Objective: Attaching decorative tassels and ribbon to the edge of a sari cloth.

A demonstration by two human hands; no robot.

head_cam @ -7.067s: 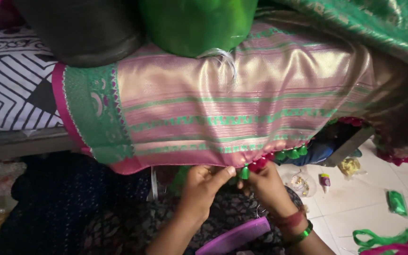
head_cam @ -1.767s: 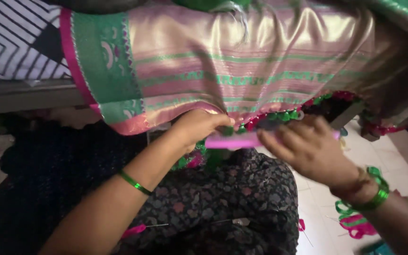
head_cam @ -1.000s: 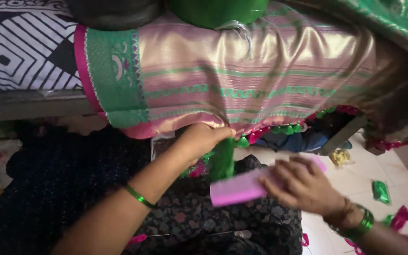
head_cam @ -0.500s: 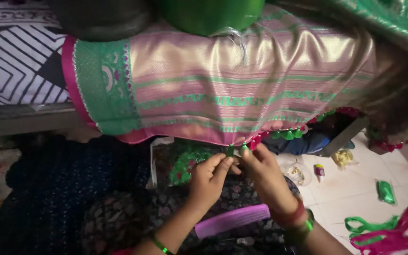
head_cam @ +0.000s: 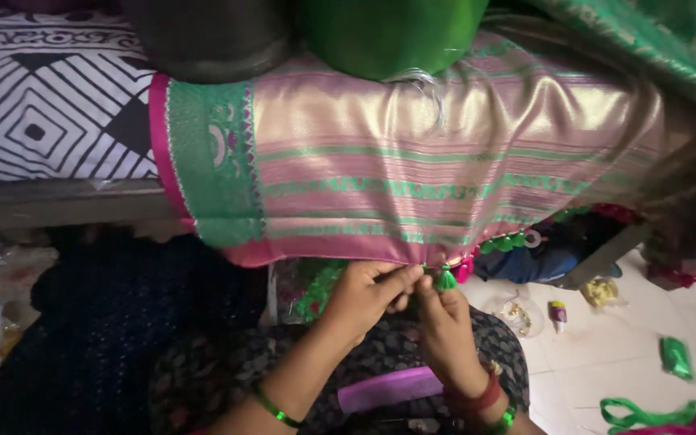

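Observation:
A pink and gold silk cloth (head_cam: 412, 161) with green stripes and a green end panel hangs over the edge of a bed. Small green and pink tassels (head_cam: 503, 242) run along its lower hem. My left hand (head_cam: 368, 292) pinches the hem just left of a green tassel (head_cam: 445, 279). My right hand (head_cam: 443, 322) holds that tassel from below, fingertips touching the left hand's. A purple comb (head_cam: 388, 388) lies on my lap under both wrists.
A green cushion (head_cam: 380, 36) and a dark round object (head_cam: 211, 36) weigh the cloth down on a black-and-white patterned sheet (head_cam: 50, 113). On the white floor at right lie green and pink threads (head_cam: 662, 409), a small bottle (head_cam: 557, 312) and a green packet (head_cam: 677, 356).
A second ago my right hand held the purple comb; it now lies on my lap. Both hands have come together at the hem on the green tassel.

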